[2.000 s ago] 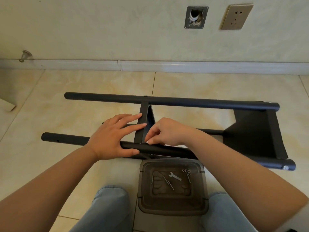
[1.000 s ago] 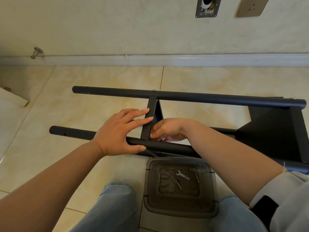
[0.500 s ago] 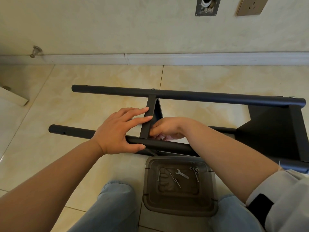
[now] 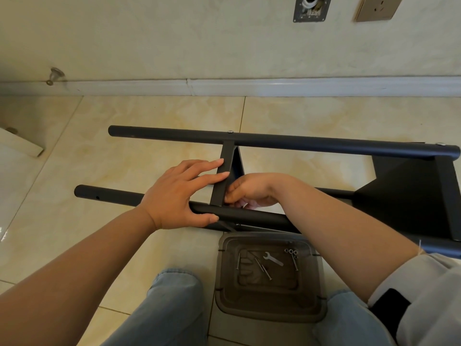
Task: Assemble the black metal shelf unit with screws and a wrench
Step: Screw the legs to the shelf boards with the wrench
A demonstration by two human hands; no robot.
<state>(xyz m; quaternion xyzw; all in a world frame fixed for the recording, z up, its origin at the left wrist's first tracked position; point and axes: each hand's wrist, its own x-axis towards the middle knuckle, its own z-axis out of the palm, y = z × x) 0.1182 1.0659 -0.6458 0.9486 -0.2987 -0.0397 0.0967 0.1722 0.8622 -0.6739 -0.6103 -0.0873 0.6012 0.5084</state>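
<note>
Steadying matte black tubular shelf frame [image 4: 324,143], left hand [image 4: 179,196] spread flat; right hand [image 4: 252,189] grip unclear

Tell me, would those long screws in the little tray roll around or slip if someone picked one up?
Probably they'd roll if tipped out: the screws look like slim, round metal shafts. Here they lie loose beside the wrench, and the tray has a raised rim that would likely contain them. Being thin and shiny, they may be fiddly to pinch, though they look stiff, not bendy.
</note>
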